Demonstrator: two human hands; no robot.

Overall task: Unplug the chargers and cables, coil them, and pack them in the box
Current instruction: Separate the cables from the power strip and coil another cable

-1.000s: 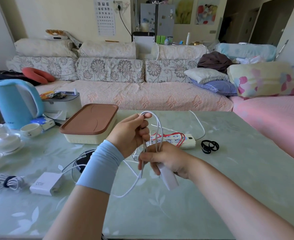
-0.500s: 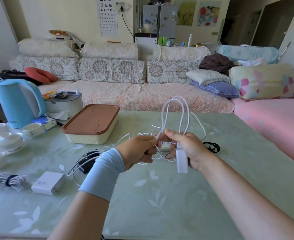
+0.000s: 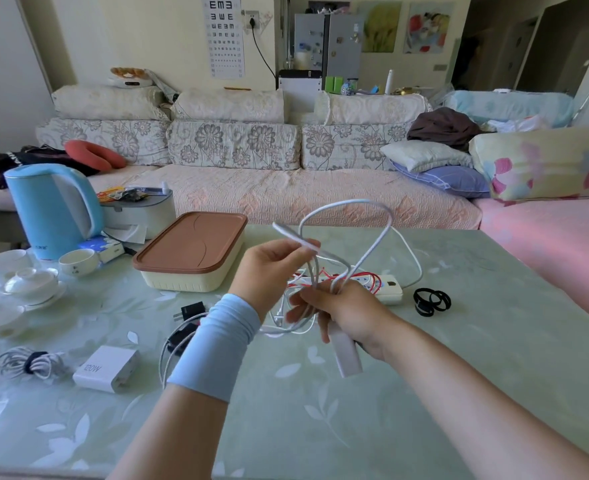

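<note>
Over the middle of the table my right hand [image 3: 345,311] grips a white charger [image 3: 346,351] together with the gathered loops of its white cable [image 3: 378,237]. The loop arches up above both hands. My left hand [image 3: 272,268], with a light blue sleeve at the wrist, pinches the cable's free end up and to the left. Behind my hands lies a white power strip [image 3: 388,289] with a red cable across it. The cream box with a brown lid [image 3: 191,251] sits shut at the left. A white 120W charger [image 3: 107,368] and a coiled white cable [image 3: 29,363] lie at the near left.
A black plug and more cable [image 3: 191,311] lie under my left forearm. Black bands [image 3: 431,301] sit right of the power strip. A blue kettle [image 3: 54,209], cups [image 3: 78,261] and a grey case stand at the far left. A sofa runs behind the table.
My left hand has moved from beside my right hand up and to the left, drawing the cable's end out. The right hand dropped a little, and the loop grew wider.
</note>
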